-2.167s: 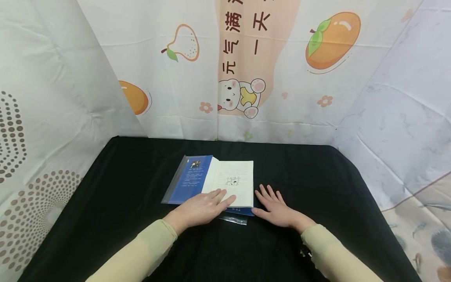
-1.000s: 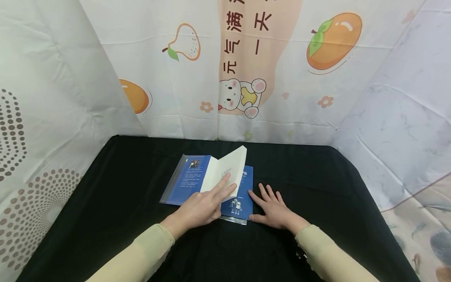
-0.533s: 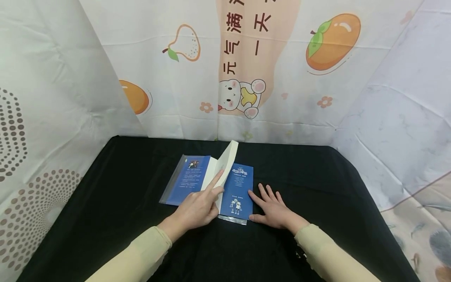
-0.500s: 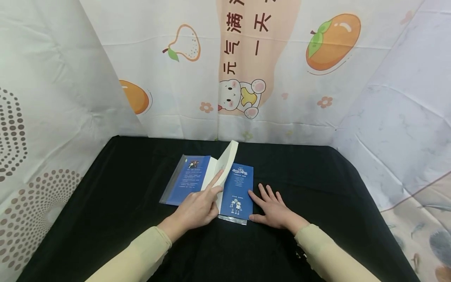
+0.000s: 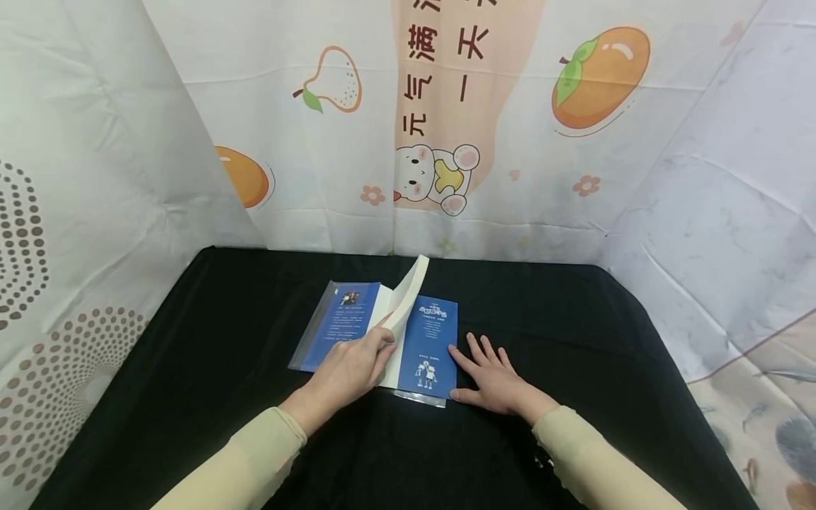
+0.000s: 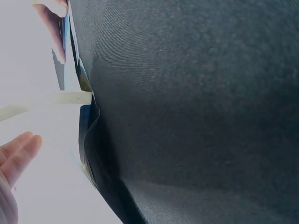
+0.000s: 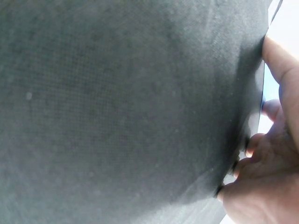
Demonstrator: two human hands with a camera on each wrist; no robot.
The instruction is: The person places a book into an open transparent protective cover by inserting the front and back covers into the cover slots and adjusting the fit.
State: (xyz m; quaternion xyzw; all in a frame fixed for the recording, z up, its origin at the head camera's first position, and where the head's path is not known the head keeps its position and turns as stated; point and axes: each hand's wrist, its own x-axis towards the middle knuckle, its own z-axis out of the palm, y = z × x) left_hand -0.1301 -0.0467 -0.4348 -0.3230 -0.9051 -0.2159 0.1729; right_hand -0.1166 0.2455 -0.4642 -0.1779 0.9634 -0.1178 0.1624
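An open book lies on the black cloth, its blue flap with a photo and white text folded out to the left. A block of cream pages stands raised and bent near the middle. My left hand holds these pages near their lower end, its fingers partly hidden behind them. To the right lies the blue cover with white lettering and cartoon figures. My right hand rests flat with spread fingers, thumb and forefinger touching the cover's right edge. In the right wrist view my right hand appears against the cloth.
A clear plastic cover edge sticks out below the book. Black cloth covers the table around it. White printed curtains hang behind the table and at both sides.
The pages have swung up from lying flat on the right, uncovering the blue cover. The left hand has drawn left and its fingers have bent onto the pages. The right hand has barely moved.
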